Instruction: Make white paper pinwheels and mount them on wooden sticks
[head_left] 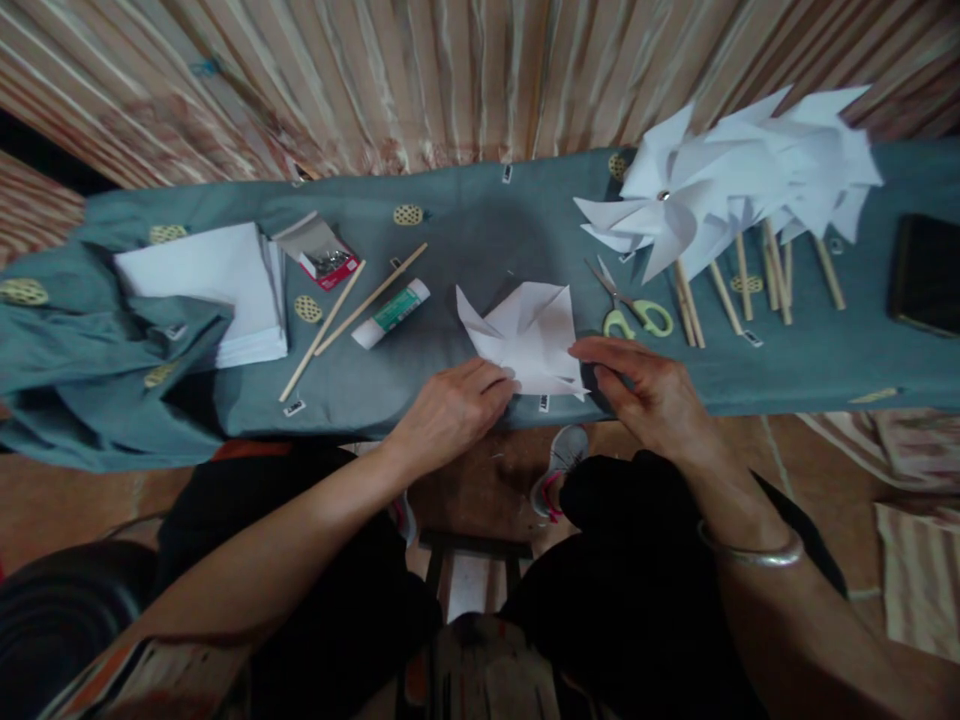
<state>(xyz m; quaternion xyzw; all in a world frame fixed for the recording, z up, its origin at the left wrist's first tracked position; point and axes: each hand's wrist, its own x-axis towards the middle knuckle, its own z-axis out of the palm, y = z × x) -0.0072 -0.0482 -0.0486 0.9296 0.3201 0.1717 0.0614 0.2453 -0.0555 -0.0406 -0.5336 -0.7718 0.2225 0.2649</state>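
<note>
A white paper pinwheel (529, 335), partly folded and with no stick attached, lies on the cloth-covered table in front of me. My left hand (457, 405) is closed on its lower left edge, fingertips pressed together on the paper. At the right edge, my right hand (649, 390) has its index fingertip on the paper and its thumb bent just below; the fingers look closed around that edge. Scissors (630, 305) with pale green handles rest beyond my right hand. Left of the pinwheel are a glue stick (391, 313) and two wooden sticks (322, 332).
Finished pinwheels (750, 170) on sticks lie overlapped at the right, near a dark phone-like object (926, 272). At the left are a stack of white paper (206, 280) and an opened small box (322, 250) of metal pieces. A striped curtain (450, 80) hangs behind the table.
</note>
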